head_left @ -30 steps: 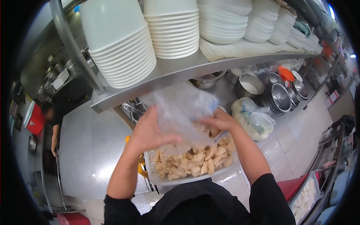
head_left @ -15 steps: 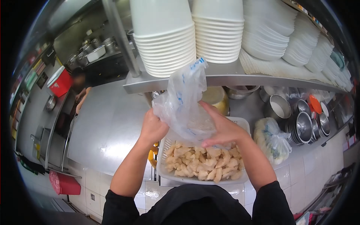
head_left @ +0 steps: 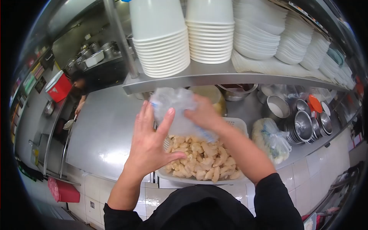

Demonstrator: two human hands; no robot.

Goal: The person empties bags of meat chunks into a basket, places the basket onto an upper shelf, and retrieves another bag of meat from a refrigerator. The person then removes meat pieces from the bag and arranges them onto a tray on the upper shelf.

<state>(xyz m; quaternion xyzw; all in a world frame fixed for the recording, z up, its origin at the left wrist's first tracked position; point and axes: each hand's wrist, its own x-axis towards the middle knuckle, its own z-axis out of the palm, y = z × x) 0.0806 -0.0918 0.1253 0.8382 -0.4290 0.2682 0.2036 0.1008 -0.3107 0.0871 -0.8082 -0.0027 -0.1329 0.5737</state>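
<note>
A clear plastic bag (head_left: 174,111) with blue print hangs over a white perforated basket (head_left: 242,126). My right hand (head_left: 205,115), smeared by motion, grips the bag's right side. At the bag's left, my left hand (head_left: 147,143) has its fingers spread, the fingertips close to the plastic; whether they touch it I cannot tell. Pale, battered-looking pieces of food (head_left: 203,159) fill the basket beneath both hands. The far part of the basket is hidden behind the bag and my right forearm.
Stacked white tubs (head_left: 161,42) and white bowls (head_left: 257,34) stand on a steel shelf (head_left: 214,78) ahead. Right of the basket lie a tied bag of pale food (head_left: 270,140) and metal bowls (head_left: 303,126). A steel table (head_left: 103,130) extends left; another person (head_left: 80,96) is beyond it.
My left hand has let go of the bag and spread its fingers. The bag has dropped lower and bunched up, with my right hand moved left on it.
</note>
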